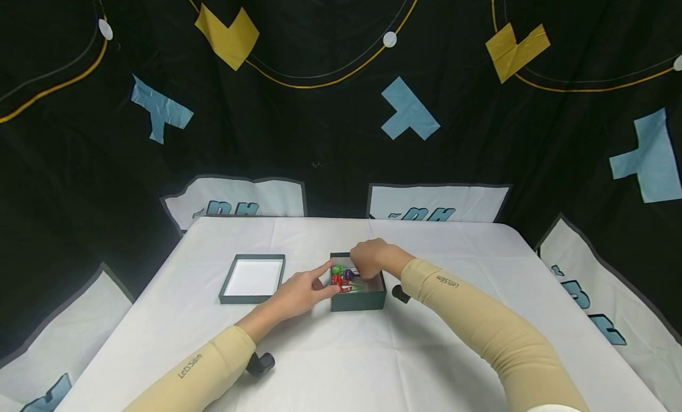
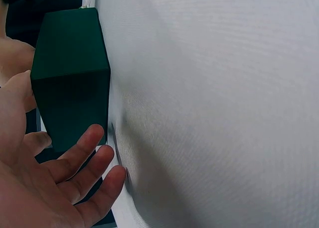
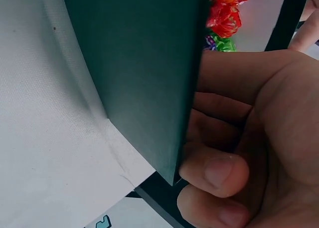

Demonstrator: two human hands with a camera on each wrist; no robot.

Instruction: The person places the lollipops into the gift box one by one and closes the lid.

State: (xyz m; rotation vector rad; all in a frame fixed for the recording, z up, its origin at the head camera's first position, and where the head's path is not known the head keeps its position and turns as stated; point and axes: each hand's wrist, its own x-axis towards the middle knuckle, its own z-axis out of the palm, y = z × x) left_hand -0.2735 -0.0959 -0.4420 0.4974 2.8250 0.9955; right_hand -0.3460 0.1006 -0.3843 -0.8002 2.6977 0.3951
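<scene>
A dark green open box (image 1: pixel 358 303) stands on the table with several wrapped lollipops (image 1: pixel 338 279) in it, red, green and purple, their sticks toward the right. My left hand (image 1: pixel 302 292) lies at the box's left side, index finger and thumb spread along the rim. In the left wrist view its other fingers (image 2: pixel 94 183) reach out loosely beside the box wall. My right hand (image 1: pixel 372 257) dips into the box at the back right corner, fingers curled. The right wrist view shows curled fingertips (image 3: pixel 219 172) close to the box wall (image 3: pixel 134 63); I cannot tell whether they pinch a stick.
The box's lid (image 1: pixel 253 300) lies left of the box, its white inside facing up. Both share a white-covered table (image 1: pixel 319 364). Behind the table hangs a black cloth (image 1: pixel 319 139) with yellow and blue patches. Dark wrist cameras (image 1: pixel 260 364) hang under both forearms.
</scene>
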